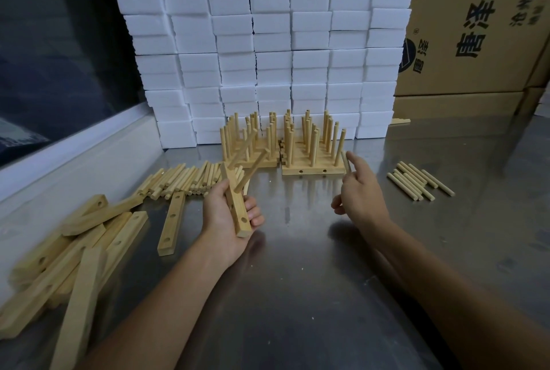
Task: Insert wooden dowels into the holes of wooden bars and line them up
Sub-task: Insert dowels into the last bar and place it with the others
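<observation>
Left hand (230,215) grips a bar (235,206) bearing two dowels (253,168).
Right hand (361,191) pinches one dowel (346,165); two filled blocks stand far.

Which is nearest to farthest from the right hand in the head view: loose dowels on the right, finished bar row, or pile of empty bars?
From the right hand:
1. Finished bar row, just ahead-left.
2. Loose dowels, to its right.
3. Pile of empty bars, far left.

Steel table (297,295) carries loose dowels (419,180), bars (171,222) (some pegged), white blocks (268,51).
</observation>
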Demonstrator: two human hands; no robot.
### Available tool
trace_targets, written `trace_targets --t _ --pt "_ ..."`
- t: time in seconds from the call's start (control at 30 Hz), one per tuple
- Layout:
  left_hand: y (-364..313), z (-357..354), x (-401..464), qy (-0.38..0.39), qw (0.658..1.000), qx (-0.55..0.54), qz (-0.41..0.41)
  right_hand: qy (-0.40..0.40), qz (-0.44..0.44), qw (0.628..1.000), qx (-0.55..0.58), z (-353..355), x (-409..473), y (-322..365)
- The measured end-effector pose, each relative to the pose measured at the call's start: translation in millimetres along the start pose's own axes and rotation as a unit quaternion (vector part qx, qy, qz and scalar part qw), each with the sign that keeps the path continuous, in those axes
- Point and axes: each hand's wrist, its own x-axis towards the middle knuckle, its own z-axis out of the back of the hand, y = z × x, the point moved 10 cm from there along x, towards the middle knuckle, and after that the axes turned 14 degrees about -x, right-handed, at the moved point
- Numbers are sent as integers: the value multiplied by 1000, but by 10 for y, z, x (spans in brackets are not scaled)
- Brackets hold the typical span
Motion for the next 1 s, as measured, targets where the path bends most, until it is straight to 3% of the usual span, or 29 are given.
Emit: trace_targets --t 0.17,0.33,0.5,0.6,0.67,1.0 --pt "1 5 9 0 1000 3 -1 -40 51 998 -12 75 -5 80" --pt "-3 10 13 1 1000 2 -2 25 66 997 22 -113 -79 160" --pt "-13 -7 13 10 1000 13 -9 165 79 982 56 -396 -302 384" --pt "-16 -4 24 12 999 34 -12 311 97 943 74 -657 -571 574" --pt "-16 3 35 12 999 49 -10 363 111 923 64 -775 -714 657" --pt "21 -35 48 42 997 70 1 333 105 934 80 -786 -719 670"
